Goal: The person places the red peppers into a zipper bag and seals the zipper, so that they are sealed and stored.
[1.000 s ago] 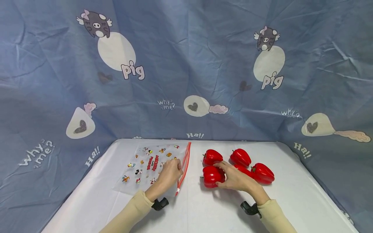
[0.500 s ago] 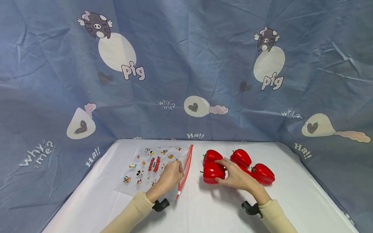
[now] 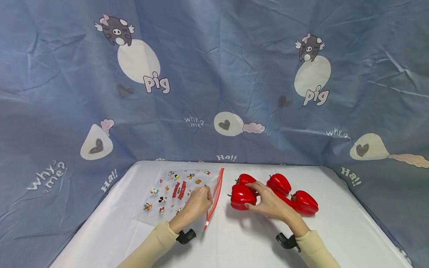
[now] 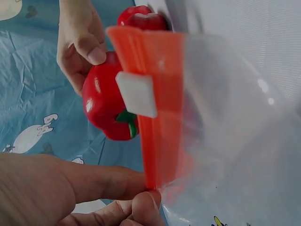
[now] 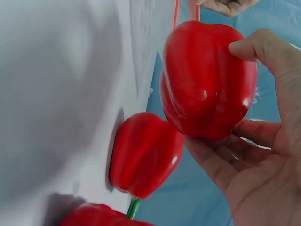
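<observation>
My right hand (image 3: 268,203) holds a red bell pepper (image 3: 242,197) with a green stem, thumb on one side and fingers on the other. In the right wrist view this pepper (image 5: 202,80) is raised off the table. My left hand (image 3: 199,203) pinches the red-orange zip edge (image 4: 164,117) of a clear printed zip bag (image 3: 155,199) between thumb and fingers. A white slider (image 4: 136,94) sits near one end of that edge. The bag lies mostly flat, its mouth edge lifted and facing the pepper. How far the mouth is parted cannot be told.
Several more red bell peppers lie right of the bag: one behind the held pepper (image 3: 246,178), one at the back (image 3: 279,183), one farthest right (image 3: 305,203). Another is partly hidden by my right hand. A blue printed cloth (image 3: 214,82) hangs behind the white table (image 3: 241,245).
My right hand has raised the bell pepper off the table and moved it slightly left toward the bag. My left hand keeps its pinch on the bag's edge, shifted slightly.
</observation>
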Demonstrator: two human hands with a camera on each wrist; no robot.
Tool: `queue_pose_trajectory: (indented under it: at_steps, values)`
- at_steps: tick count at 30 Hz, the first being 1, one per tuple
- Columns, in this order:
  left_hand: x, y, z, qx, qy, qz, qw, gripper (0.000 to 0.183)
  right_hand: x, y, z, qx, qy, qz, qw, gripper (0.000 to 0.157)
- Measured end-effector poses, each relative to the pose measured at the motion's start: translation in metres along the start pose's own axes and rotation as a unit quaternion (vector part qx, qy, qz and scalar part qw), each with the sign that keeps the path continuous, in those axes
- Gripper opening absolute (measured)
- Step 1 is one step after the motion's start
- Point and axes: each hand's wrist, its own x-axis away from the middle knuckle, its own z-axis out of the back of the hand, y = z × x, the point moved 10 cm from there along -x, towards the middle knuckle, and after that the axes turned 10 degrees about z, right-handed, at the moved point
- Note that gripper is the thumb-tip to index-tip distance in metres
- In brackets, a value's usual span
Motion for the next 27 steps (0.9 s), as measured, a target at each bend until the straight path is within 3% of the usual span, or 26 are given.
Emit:
queue_pose_trajectory:
  at_steps: [5, 9, 19, 27]
  values:
    - [-0.003, -0.008, -0.007, -0.006, -0.029, 0.032, 0.999, 0.018, -0.005, -0.001, -0.001, -0.004, 0.003, -0.014, 1.0, 0.065]
    - [-0.003, -0.008, -0.01, -0.008, -0.041, 0.038, 0.9984, 0.017, -0.009, -0.005, -0.002, -0.012, 0.011, -0.006, 1.0, 0.065]
    - [-0.002, -0.005, -0.009, -0.014, -0.034, 0.034, 0.9988, 0.019, -0.02, -0.017, -0.002, -0.042, 0.034, 0.022, 0.998, 0.062]
    - [-0.002, -0.006, -0.009, -0.007, -0.028, 0.039, 0.9988, 0.019, -0.027, -0.022, -0.008, -0.039, 0.029, 0.025, 0.998, 0.063]
